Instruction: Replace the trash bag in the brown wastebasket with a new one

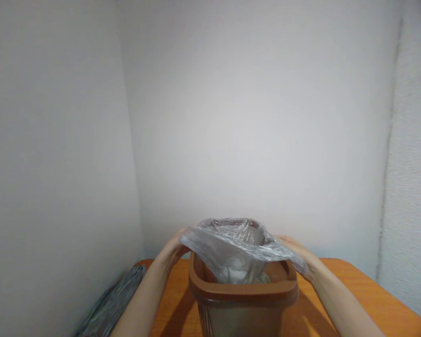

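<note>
A brown plastic trash bin [245,292] stands upright in front of me. Over its far part spreads a thin, translucent grey trash bag [228,245], its mouth open and its lower part hanging down inside the bin. The near rim of the bin is uncovered. My left hand [178,245] is at the bag's left edge, fingers mostly hidden behind the plastic. On the opposite side, my right hand [294,248] reaches around the bag's right edge, and its fingers are hidden too. Both hands appear to grip the bag near the far rim.
The bin rests on an orange-brown wooden table [354,292]. A crumpled dark plastic bag [115,299] lies at the left, beside the wall. White walls [249,117] rise behind the table and along its left side; a textured wall section is at the right.
</note>
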A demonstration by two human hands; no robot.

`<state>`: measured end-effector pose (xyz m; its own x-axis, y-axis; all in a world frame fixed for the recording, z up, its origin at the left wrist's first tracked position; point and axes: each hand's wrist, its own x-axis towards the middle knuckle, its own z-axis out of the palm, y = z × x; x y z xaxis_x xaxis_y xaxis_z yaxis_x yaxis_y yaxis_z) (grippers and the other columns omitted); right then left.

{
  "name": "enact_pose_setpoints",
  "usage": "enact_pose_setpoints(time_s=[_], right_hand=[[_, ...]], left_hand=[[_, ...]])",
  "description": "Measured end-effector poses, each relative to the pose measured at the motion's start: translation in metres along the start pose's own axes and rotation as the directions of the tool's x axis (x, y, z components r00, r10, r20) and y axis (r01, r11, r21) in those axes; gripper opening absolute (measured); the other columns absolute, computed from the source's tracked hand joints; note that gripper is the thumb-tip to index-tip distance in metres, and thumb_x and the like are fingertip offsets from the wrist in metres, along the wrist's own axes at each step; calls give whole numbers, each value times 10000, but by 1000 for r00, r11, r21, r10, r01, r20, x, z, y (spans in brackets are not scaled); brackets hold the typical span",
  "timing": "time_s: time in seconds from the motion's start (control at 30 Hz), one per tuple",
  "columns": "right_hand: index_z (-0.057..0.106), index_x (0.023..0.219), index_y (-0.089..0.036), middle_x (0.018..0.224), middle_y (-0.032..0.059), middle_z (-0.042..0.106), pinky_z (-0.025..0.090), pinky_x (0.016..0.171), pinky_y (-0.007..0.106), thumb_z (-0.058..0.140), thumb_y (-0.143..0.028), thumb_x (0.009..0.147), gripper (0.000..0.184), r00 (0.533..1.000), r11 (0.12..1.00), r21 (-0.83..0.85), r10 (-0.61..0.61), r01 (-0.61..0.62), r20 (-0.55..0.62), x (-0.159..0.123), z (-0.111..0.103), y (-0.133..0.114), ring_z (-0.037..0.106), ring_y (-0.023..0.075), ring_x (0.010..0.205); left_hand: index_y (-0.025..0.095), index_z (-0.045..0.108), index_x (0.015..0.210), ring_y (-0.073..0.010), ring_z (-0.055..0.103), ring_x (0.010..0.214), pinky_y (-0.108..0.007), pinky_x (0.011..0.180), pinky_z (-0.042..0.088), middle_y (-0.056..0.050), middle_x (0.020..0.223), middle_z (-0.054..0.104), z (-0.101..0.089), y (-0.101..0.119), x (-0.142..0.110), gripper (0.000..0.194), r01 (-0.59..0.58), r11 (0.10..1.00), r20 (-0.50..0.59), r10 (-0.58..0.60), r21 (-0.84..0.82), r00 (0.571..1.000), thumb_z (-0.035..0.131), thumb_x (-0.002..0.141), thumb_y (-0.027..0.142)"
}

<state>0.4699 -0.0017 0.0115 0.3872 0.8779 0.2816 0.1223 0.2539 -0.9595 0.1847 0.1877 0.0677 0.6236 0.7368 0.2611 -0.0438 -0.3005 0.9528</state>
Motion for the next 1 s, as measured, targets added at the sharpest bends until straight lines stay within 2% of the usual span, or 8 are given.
enact_pose_setpoints(time_s=[0.1,0.17,0.27,0.4,0.5,0.6,0.8,1.0], right_hand=[[711,709,-173,710,69,721,521,678,348,746,-545,652,378,1000,1000,-7,9,-9,16,6,-4,-2,622,210,655],[710,711,-170,712,65,717,501,645,326,708,-570,683,401,1000,1000,-27,12,-12,1,10,-7,-4,612,198,638],[728,754,-169,748,70,726,480,624,315,631,-629,742,471,1000,997,-73,14,-14,-11,15,-10,-6,622,205,663],[670,624,-170,588,20,625,377,540,284,725,-570,622,404,994,987,-153,-60,45,-91,31,-12,-15,513,164,560],[602,569,-199,543,-17,552,335,556,271,727,-500,606,328,956,970,-196,-185,141,-227,44,-15,-28,461,150,580],[600,645,-209,553,-34,538,315,552,263,727,-469,646,289,912,957,-193,-270,218,-308,43,-16,-40,446,143,579],[580,863,-223,661,-47,577,378,521,230,741,-555,728,394,894,951,-1,-292,311,-339,5,-11,-40,493,114,568],[627,898,-249,831,-53,598,495,664,127,923,-378,575,457,811,825,326,-243,462,-533,-18,-27,-21,568,74,732]], left_hand=[[212,667,652,-189,559,576,-329,639,445,-58,645,653,-6,4,5,287,12,1000,-2,-12,26,1000,735,651,490],[211,659,636,-172,538,552,-317,612,427,-41,616,631,-10,6,10,278,8,998,-19,-7,60,1000,739,671,475],[184,626,659,-138,521,544,-285,583,415,8,602,590,-15,8,19,325,-14,991,-62,22,130,998,708,777,475],[148,583,767,-91,504,562,-240,575,440,47,674,554,-16,18,33,298,-67,972,-132,98,223,986,619,929,395],[156,570,737,-91,462,547,-229,547,388,57,644,520,-14,30,38,290,-132,956,-168,180,263,969,657,890,387],[177,571,700,-109,428,551,-231,523,318,67,589,482,-13,40,33,338,-205,943,-184,258,263,948,717,764,475],[187,564,699,-101,397,549,-218,512,297,67,592,480,-26,40,12,462,-270,942,-274,318,198,908,732,625,611],[160,651,823,-82,433,532,-197,488,324,50,650,560,-42,19,-5,537,-238,969,-332,247,69,910,862,528,556]])
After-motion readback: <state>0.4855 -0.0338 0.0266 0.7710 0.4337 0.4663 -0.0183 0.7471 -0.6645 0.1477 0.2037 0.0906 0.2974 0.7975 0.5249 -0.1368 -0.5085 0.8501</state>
